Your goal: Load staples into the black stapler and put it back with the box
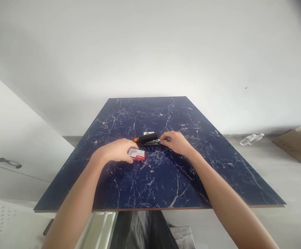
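My left hand (119,151) grips a small red and white staple box (137,154), thumb at its near side and fingers at its far side. Just beyond the box a black stapler (147,138) with an orange end lies on the blue marbled table (150,186). At the stapler's right end, my right hand (177,141) is closed in a pinch on a thin metal piece with a dark tip (168,139). Whether that piece is still joined to the stapler is too small to tell. A small white item (148,132) shows partly behind the stapler.
A white wall (150,52) stands behind the table's far edge. On the floor to the right lie a clear plastic bottle (251,139) and a cardboard box (294,145). A white cabinet with a dark handle (9,162) stands at the left.
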